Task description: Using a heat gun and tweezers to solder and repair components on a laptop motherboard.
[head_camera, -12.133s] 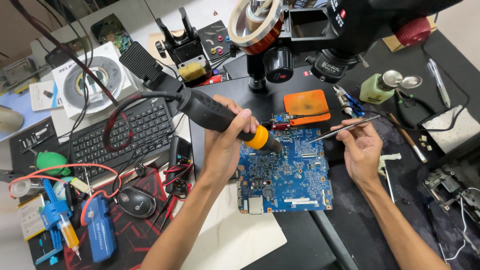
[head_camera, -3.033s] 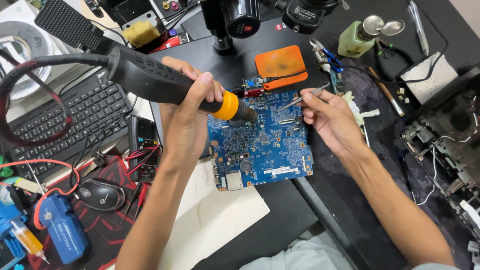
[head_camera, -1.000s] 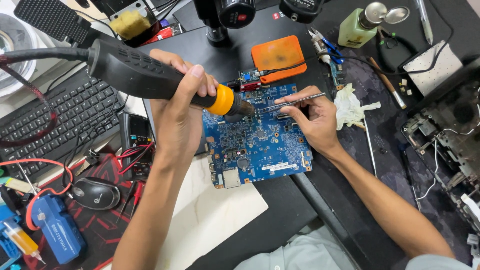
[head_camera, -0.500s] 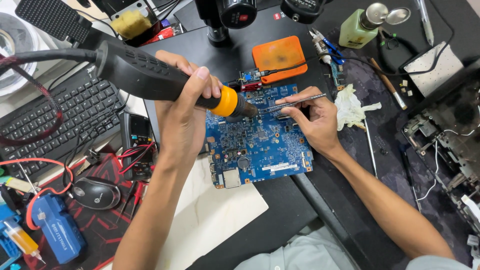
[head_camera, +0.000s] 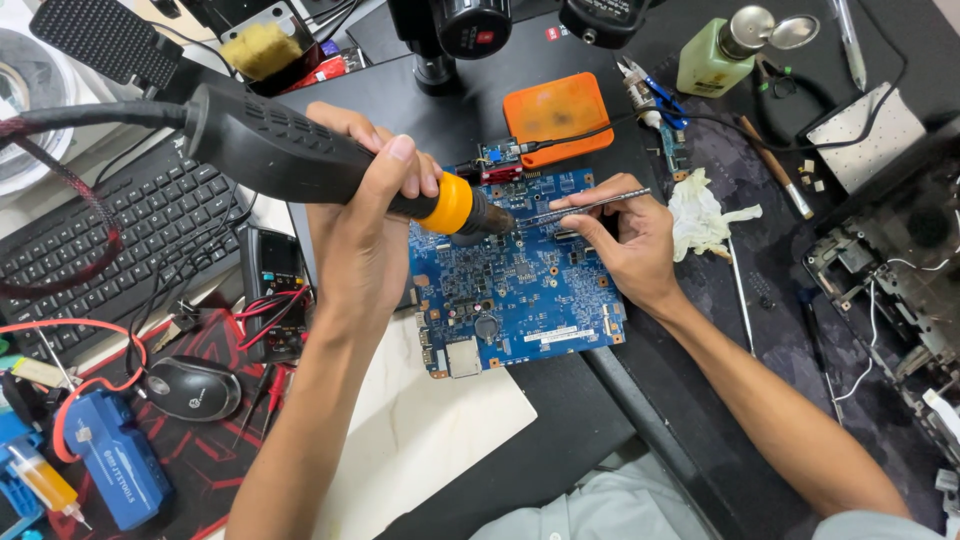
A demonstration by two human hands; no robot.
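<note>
Blue circuit board (head_camera: 520, 290) lies flat on dark mat before us. Our left hand (head_camera: 365, 230) wraps black hot-air handle (head_camera: 290, 160), nozzle (orange collar) at board's top edge. Our right hand (head_camera: 625, 235) pinches tweezers (head_camera: 585, 207), tips beside nozzle. Beyond: orange pad (head_camera: 555, 108).

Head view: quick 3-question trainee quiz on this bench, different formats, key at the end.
1. True or false: the left hand grips the black hot-air tool.
2. What does the right hand hold? A) tweezers B) brush C) mouse
3. Fill in: both tool tips meet near the top edge of the blue ____.

Key:
1. True.
2. A, tweezers.
3. Board.
</note>
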